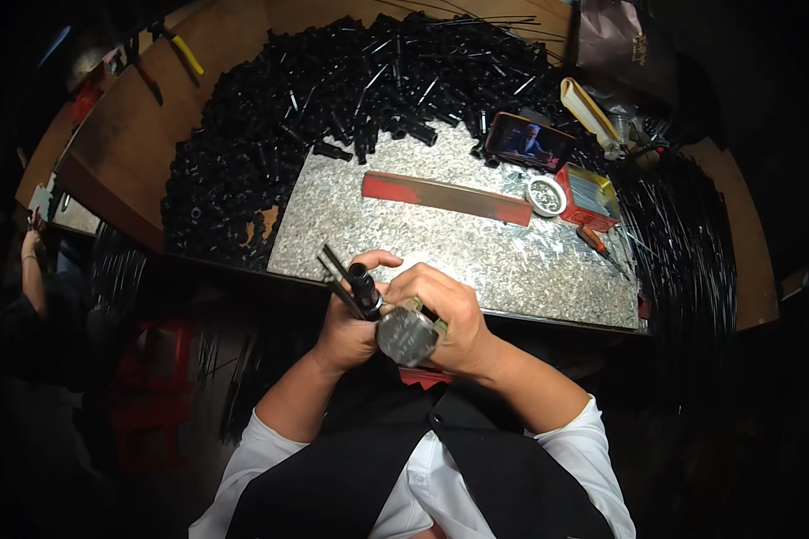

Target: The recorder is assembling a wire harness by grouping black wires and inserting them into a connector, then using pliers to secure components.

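Over the bench's front edge, both my hands are close together in front of my body. My left hand [349, 328] is closed around a black tube-shaped part [362, 286], its open end tilted up, and thin dark strips [334, 266] stick up beside it. Its index finger reaches out past the part. My right hand [454, 314] wraps round a tool with a round, scuffed grey metal end [406, 337] and greenish sides. The tool's end is nearest to me and covers part of the left fingers. Whether tool and tube touch is hidden.
A large heap of black tubular parts [360, 81] covers the back and left. On the speckled board [333, 216] lie a red-brown bar [445, 198], a white cup [546, 195], a phone [528, 141], a red box [587, 211] and a screwdriver [595, 241]. Someone's arm [34, 269] shows far left.
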The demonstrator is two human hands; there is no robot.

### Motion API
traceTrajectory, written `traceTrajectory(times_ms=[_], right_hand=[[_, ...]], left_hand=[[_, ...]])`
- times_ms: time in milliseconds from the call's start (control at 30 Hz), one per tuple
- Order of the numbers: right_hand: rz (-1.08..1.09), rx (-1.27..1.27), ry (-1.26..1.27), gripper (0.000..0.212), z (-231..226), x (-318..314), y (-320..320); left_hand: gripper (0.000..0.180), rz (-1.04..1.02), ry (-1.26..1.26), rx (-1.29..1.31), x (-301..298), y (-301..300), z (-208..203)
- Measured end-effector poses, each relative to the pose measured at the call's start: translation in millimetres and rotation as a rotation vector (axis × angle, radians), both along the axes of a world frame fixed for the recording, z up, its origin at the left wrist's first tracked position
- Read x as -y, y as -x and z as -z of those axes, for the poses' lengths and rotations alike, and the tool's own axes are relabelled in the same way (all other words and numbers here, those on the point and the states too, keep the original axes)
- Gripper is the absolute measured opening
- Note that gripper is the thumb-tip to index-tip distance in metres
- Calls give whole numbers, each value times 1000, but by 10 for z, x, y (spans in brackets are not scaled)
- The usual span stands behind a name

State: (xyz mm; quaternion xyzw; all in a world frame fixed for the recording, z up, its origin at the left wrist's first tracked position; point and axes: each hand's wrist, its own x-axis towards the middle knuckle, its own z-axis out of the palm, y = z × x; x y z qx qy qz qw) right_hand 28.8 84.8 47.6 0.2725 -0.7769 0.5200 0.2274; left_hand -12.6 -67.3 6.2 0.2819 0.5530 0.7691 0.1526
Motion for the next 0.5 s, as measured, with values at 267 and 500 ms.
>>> traceTrajectory(times_ms=[267,500], right_hand=[[81,357,-151,28,-181,-122,-58],[154,365,-579,55,-437,-496,-383]], left_hand=[[51,-23,17,-247,95,149,45],[78,7,-93,106,235,137,40]])
